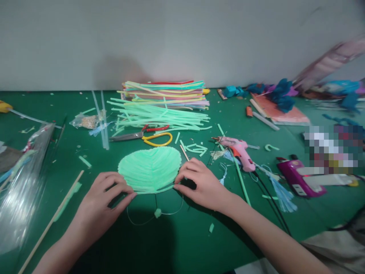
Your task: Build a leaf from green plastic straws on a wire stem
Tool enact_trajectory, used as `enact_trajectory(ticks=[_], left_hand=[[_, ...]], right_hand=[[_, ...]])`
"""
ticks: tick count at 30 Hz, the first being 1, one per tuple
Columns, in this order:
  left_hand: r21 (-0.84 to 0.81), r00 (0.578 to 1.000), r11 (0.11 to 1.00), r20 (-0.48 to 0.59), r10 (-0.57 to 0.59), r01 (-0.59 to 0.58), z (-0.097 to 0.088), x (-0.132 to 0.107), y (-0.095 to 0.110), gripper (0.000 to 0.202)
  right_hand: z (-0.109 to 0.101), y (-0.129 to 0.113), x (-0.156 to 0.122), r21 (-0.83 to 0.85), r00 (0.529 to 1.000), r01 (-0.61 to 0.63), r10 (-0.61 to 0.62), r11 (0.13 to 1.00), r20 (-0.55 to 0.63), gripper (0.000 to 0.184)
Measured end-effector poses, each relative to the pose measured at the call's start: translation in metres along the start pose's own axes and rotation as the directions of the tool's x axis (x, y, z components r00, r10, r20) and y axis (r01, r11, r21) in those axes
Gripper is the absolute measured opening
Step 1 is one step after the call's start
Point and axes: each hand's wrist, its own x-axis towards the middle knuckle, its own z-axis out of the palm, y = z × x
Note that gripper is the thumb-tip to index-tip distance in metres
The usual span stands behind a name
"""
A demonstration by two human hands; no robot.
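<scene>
A mint-green fan made of pipe cleaners point(149, 167), shaped like a leaf, lies in front of me on the green table. With thumb and fingers closed, my left hand point(107, 198) pinches its lower left edge. My right hand point(201, 184) grips the lower right edge in the same way, where a strip of pipe cleaner stands slightly apart from the rest. Below the leaf, a thin looped wire point(137, 223) and a small green tuft point(157, 213) show on the table. Scissors point(142, 136) with one red and one yellow handle lie just beyond the leaf.
Bundled pipe cleaners point(162, 112) lie at the back by the wall. To the right are a pink glue gun point(239, 150), blue tassels point(282, 194) and a purple device point(299, 177). At left are a wooden stick point(53, 220) and clear plastic wrapping point(27, 194).
</scene>
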Motion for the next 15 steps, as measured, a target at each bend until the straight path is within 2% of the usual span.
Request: enact_trajectory(ticks=[11, 15], left_hand=[[0.016, 0.994, 0.994, -0.003, -0.105, 0.105, 0.0010, -0.0043, -0.0007, 0.004], [0.029, 0.995, 0.995, -0.002, -0.095, 0.095, 0.0006, -0.0041, 0.0005, 0.005]], right_hand=[[0.0025, -0.0008, -0.0014, -0.041, 0.991, -0.105, 0.101, 0.994, -0.088, 0.012], [0.0056, -0.0033, -0.0017, -0.055, 0.982, -0.155, 0.148, 0.986, -0.114, 0.013]])
